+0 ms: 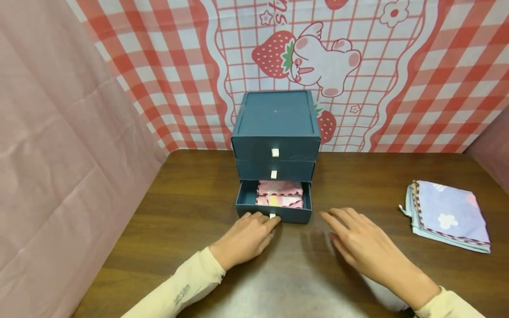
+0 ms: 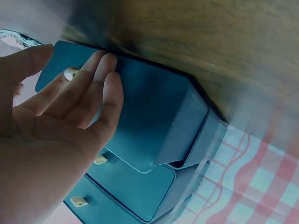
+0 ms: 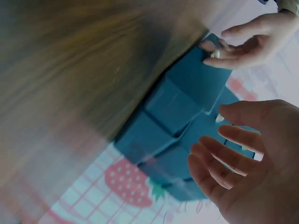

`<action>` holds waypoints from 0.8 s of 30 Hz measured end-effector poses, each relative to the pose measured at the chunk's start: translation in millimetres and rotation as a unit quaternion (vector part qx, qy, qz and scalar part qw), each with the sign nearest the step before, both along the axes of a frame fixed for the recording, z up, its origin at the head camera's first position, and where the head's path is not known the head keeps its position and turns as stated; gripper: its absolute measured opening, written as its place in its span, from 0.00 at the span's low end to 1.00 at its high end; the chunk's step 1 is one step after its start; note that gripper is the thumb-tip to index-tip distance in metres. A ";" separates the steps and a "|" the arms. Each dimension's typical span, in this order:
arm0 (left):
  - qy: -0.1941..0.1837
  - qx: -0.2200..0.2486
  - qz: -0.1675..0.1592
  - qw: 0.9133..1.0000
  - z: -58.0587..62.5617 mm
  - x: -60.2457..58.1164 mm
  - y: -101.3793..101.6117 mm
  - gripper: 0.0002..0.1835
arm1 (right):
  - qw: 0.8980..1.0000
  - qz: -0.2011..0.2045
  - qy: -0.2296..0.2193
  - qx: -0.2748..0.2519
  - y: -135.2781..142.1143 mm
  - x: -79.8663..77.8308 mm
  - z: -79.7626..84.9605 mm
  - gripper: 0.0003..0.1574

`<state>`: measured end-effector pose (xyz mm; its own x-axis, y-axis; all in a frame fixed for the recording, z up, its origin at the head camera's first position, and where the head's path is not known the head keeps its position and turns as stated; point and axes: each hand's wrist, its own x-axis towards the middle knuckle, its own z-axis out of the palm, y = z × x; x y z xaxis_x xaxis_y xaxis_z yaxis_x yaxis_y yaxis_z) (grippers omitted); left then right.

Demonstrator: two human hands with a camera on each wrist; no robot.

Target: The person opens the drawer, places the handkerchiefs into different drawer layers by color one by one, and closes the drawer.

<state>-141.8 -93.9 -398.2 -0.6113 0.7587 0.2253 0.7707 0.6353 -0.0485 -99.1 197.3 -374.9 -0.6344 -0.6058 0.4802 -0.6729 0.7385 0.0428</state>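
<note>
A dark blue three-drawer box [image 1: 276, 115] stands against the back curtain. Its bottom drawer [image 1: 292, 215] is pulled out, with folded pink cloths [image 1: 279, 194] inside. My left hand [image 1: 244, 240] touches that drawer's front beside the small white knob [image 1: 272, 216]; in the left wrist view its fingers [image 2: 112, 91] lie nearly straight against the panel. To the right of the drawer, my right hand [image 1: 363, 247] is held apart from it, fingers loosely extended and holding nothing. The upper two drawers, each with a white knob, are pushed in.
Folded lilac and pale blue cloths [image 1: 451, 216] lie on the right side of the brown wooden table [image 1: 179, 190]. A red-checked curtain [image 1: 171, 66] hangs behind the box, and a pink drape [image 1: 59, 132] borders the left side.
</note>
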 end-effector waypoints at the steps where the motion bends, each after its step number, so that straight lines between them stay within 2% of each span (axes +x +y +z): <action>1: -0.001 0.001 0.001 1.000 0.1 -1.5 0.6 0.18 | 1.000 -0.004 0.004 -0.005 5.0 2.2 1.0 0.40; 8: 0.001 0.010 0.000 1.000 1.4 -10.4 3.1 0.18 | 0.999 -0.029 0.026 -0.036 43.6 8.3 12.9 0.40; 13: -0.002 0.010 0.002 1.000 0.6 -15.8 5.7 0.19 | 0.996 -0.050 0.035 -0.059 73.1 3.4 21.6 0.41; 14: -0.004 0.009 0.004 1.000 0.3 -17.0 6.2 0.19 | 0.996 -0.059 0.031 -0.063 80.3 1.3 22.7 0.40; 18: -0.011 0.008 0.007 1.000 -0.1 -21.8 8.2 0.19 | 0.992 -0.108 -0.002 -0.067 109.9 -10.5 24.3 0.21; 19: -0.013 0.008 0.009 1.000 -0.1 -23.0 8.7 0.19 | 0.990 -0.121 -0.014 -0.065 116.9 -14.8 24.8 0.21; 21: -0.017 0.007 0.012 1.000 -0.1 -25.1 9.6 0.19 | 0.988 -0.141 -0.037 -0.059 129.2 -25.4 25.0 0.28; 24: -0.022 0.008 0.012 1.000 -0.8 -28.8 11.2 0.19 | 0.981 -0.175 -0.068 -0.051 144.5 -40.9 24.4 0.28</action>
<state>-170.7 -82.7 -399.0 -0.6381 0.7409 0.2097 0.7570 0.6534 -0.0053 -140.0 341.8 -350.5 -0.8569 -0.2925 0.4244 -0.3718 0.9211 -0.1158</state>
